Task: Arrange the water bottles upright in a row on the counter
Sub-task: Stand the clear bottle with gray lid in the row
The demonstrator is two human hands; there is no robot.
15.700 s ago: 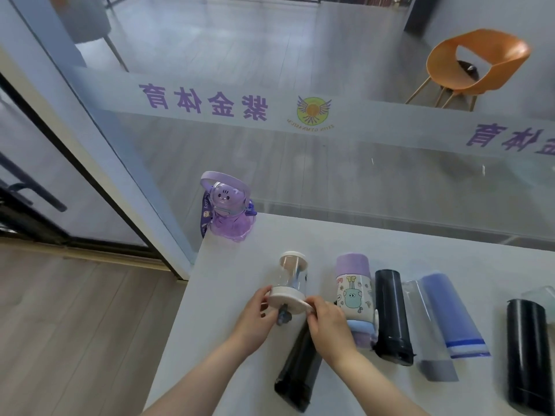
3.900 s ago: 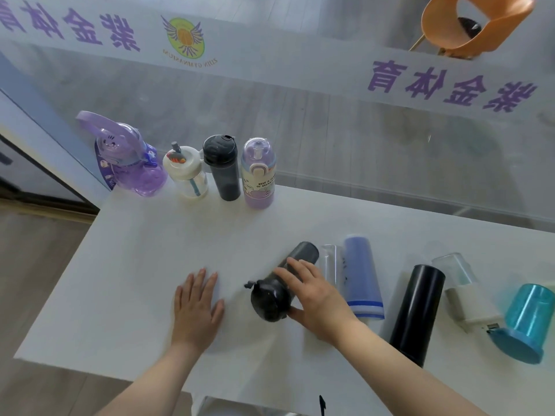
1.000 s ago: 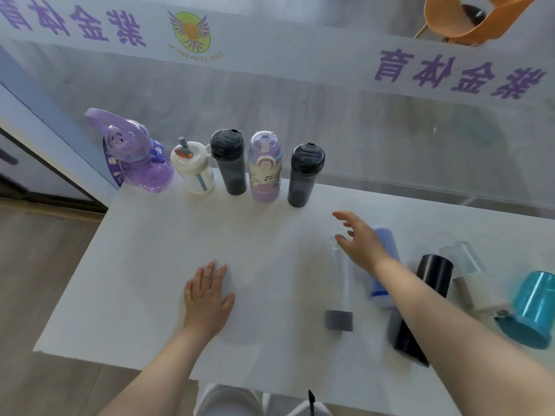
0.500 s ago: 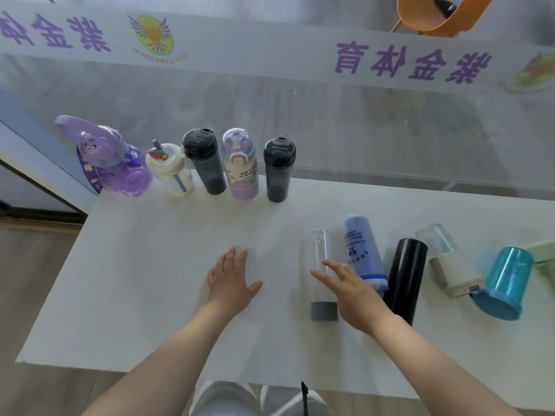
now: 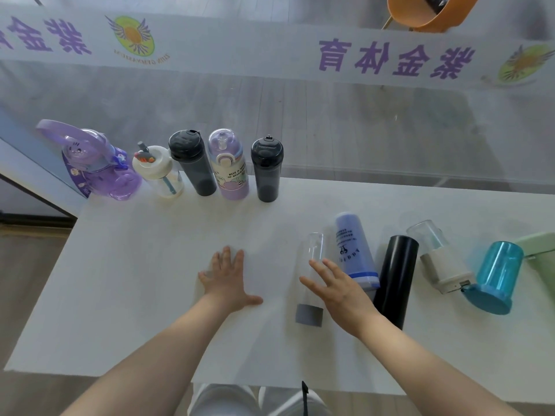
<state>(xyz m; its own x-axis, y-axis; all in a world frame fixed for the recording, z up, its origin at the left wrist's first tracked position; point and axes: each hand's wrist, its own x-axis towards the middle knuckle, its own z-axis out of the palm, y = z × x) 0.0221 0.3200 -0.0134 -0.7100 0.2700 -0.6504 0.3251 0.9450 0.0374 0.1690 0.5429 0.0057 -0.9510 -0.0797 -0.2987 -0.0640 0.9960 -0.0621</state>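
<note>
Left hand flat, fingers spread, palm down. Right hand open, fingers splayed, forearm extended.

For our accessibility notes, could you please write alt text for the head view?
The right hand reaches over a clear bottle lying on a white counter; the left hand rests flat. Five bottles stand upright along the far edge; others lie on their sides.
</note>
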